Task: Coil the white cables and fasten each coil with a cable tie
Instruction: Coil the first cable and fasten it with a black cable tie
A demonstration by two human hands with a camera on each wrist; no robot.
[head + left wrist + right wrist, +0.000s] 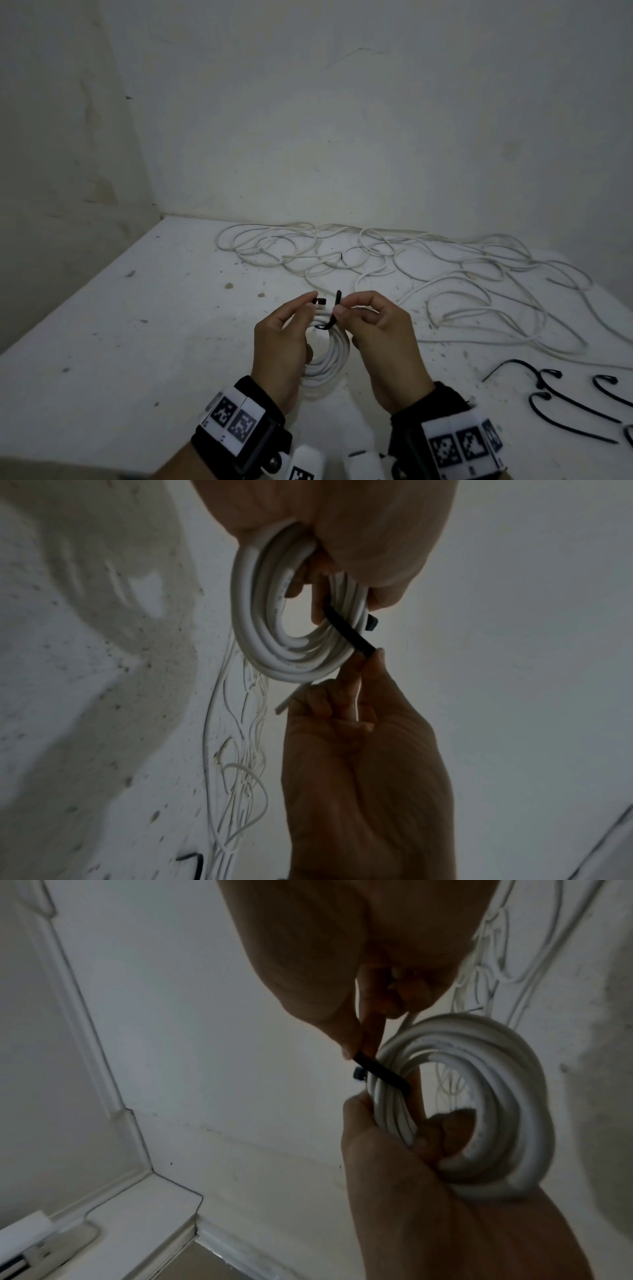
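A coil of white cable (330,356) hangs in my left hand (308,303), whose fingers curl through its middle. A black cable tie (326,325) loops round the top of the coil. The tie's square head (321,301) stands at my left thumb and forefinger. My right hand (340,308) pinches the tie's tail, which points upward. In the left wrist view the strap (349,634) crosses the coil (270,631) towards the right hand (363,750). The right wrist view has the tie (380,1072) lying over the coil (486,1096), with its head not threaded.
Loose white cable (394,260) sprawls in tangled loops across the back and right of the white table (137,342). Several spare black cable ties (565,397) lie at the right front. Walls close the left and back sides.
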